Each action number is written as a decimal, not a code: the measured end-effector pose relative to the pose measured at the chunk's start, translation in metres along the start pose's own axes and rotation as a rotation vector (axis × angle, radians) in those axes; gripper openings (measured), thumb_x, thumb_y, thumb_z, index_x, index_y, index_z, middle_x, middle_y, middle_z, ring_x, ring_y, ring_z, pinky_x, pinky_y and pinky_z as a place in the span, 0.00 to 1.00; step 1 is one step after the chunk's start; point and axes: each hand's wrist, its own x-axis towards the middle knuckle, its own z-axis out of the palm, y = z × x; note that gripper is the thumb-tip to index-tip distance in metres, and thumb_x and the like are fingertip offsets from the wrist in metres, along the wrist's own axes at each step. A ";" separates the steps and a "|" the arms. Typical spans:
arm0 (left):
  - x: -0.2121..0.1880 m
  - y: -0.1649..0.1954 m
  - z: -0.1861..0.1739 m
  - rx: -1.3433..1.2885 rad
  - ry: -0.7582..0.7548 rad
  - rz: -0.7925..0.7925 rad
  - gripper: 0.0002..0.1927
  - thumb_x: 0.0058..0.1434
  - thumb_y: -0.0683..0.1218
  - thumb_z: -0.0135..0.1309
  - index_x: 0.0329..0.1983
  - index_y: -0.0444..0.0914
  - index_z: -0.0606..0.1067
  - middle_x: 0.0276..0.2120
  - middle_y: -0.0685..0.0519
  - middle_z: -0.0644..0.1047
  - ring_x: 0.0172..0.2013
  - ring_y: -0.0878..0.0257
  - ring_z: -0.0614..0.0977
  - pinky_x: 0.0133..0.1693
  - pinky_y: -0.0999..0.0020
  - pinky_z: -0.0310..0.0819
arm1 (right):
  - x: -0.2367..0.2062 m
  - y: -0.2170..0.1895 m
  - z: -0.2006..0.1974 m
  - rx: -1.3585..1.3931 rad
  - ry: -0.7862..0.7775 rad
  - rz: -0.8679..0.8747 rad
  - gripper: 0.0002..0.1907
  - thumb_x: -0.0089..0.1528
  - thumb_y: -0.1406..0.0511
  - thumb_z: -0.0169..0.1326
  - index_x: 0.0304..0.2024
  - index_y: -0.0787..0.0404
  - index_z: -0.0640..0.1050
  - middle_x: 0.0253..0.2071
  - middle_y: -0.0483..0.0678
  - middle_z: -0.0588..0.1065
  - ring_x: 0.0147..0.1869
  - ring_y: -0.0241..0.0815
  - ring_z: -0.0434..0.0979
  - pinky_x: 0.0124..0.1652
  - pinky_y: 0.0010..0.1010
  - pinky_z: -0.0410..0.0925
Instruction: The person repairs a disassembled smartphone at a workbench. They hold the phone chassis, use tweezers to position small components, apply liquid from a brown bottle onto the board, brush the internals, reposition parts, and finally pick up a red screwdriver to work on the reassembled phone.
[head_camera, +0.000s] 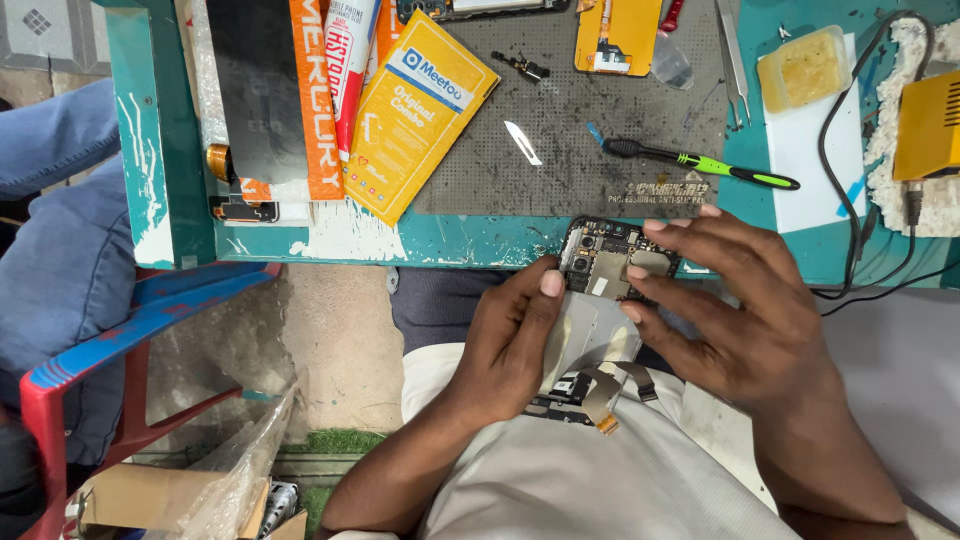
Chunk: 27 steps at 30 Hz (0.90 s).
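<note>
Below the teal surface (470, 245) edge, left hand (510, 340) and right hand (740, 300) both grasp the opened black smartphone with exposed circuit board (610, 265); steady thumbs, spare ribbon cables.

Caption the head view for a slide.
Both hands, left hand and right hand, hold an opened phone at the edge of a teal workbench.

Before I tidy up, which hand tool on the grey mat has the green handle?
The black brush-like tool with the bright green handle, lying right of the small bare blade; the tweezers are plain metal.
</note>
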 end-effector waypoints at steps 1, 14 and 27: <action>0.000 0.001 0.000 0.022 0.004 -0.013 0.20 0.80 0.51 0.35 0.38 0.34 0.70 0.20 0.58 0.66 0.26 0.76 0.64 0.28 0.73 0.58 | 0.001 -0.001 -0.002 -0.011 -0.012 -0.017 0.16 0.54 0.65 0.71 0.43 0.61 0.84 0.56 0.53 0.76 0.62 0.52 0.74 0.65 0.46 0.70; -0.003 -0.005 0.003 -0.074 0.011 -0.009 0.13 0.79 0.47 0.44 0.42 0.32 0.70 0.28 0.59 0.68 0.32 0.76 0.65 0.32 0.75 0.60 | 0.008 -0.006 -0.011 -0.207 -0.123 -0.183 0.16 0.58 0.63 0.67 0.47 0.58 0.82 0.57 0.54 0.77 0.60 0.54 0.76 0.61 0.49 0.71; -0.002 -0.008 0.008 -0.209 0.027 0.005 0.08 0.75 0.41 0.51 0.52 0.30 0.73 0.41 0.54 0.80 0.41 0.74 0.75 0.42 0.76 0.72 | -0.003 -0.003 -0.003 -0.286 -0.201 -0.149 0.16 0.63 0.63 0.61 0.53 0.56 0.82 0.61 0.50 0.77 0.68 0.49 0.73 0.67 0.48 0.63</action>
